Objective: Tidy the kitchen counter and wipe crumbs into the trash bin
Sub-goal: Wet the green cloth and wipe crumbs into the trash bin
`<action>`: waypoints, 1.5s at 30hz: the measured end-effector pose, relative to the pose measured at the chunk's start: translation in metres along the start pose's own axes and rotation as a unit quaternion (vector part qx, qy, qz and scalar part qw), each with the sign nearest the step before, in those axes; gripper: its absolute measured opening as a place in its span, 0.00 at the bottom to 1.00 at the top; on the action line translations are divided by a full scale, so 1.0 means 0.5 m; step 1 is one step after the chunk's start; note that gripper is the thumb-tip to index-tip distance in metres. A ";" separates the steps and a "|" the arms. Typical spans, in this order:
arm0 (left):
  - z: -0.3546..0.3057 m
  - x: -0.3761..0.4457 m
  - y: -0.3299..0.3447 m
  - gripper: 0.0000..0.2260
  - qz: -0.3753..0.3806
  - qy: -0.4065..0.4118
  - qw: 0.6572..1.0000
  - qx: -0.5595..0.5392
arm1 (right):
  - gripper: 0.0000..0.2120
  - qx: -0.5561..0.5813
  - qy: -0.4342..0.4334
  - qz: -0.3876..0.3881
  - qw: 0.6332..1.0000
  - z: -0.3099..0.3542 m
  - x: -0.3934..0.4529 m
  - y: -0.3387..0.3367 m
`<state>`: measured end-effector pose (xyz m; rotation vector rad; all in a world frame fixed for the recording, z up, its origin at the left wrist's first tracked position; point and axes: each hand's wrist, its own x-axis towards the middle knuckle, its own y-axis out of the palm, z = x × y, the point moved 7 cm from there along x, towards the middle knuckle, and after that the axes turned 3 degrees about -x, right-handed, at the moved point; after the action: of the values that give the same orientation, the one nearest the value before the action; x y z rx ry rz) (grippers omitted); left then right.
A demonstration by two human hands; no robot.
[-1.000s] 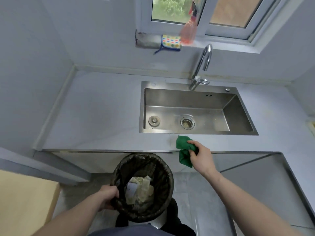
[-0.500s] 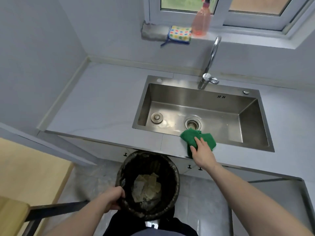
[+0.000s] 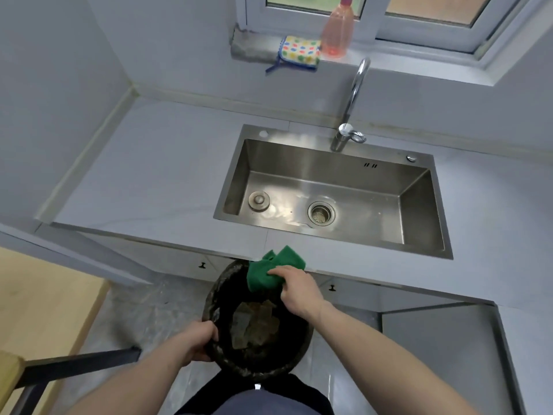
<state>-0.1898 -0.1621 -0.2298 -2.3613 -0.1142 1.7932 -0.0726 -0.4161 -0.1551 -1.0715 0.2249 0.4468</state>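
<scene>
Grey surface (image 3: 167,175) ran along the wall, with a steel sink (image 3: 419,205) sunk into its right half and a curved tap (image 3: 354,97) standing behind the basin. Below the front edge, a black trash bin (image 3: 215,298) lined with a dark bag was held up close to the edge, scraps of paper lying inside. The left hand (image 3: 199,342) gripped the bin's near rim, fingers curled round it. The right hand (image 3: 299,289) pinched a green cloth (image 3: 269,269) in bent fingers; the cloth lay half on the edge, half over the bin's mouth. On the windowsill stood a pink spray bottle (image 3: 338,31) beside a spotted sponge (image 3: 299,52).
</scene>
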 end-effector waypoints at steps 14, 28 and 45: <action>-0.057 -0.027 0.082 0.10 0.029 0.026 0.995 0.091 | 0.24 0.139 0.201 -0.254 0.936 -0.304 -0.245 -0.194; -0.011 -0.039 0.311 0.09 -0.020 -0.001 0.996 0.085 | 0.26 0.115 0.307 -0.306 0.894 -0.746 -0.358 -0.398; 0.020 -0.167 0.564 0.11 -0.041 0.020 0.998 0.047 | 0.25 0.094 0.256 -0.176 0.946 -0.810 -0.255 -0.327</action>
<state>-0.2345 -0.4517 -0.2053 -2.2917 -0.1172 1.6749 -0.0962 -0.8702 -0.1650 -0.9970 0.5150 -0.1828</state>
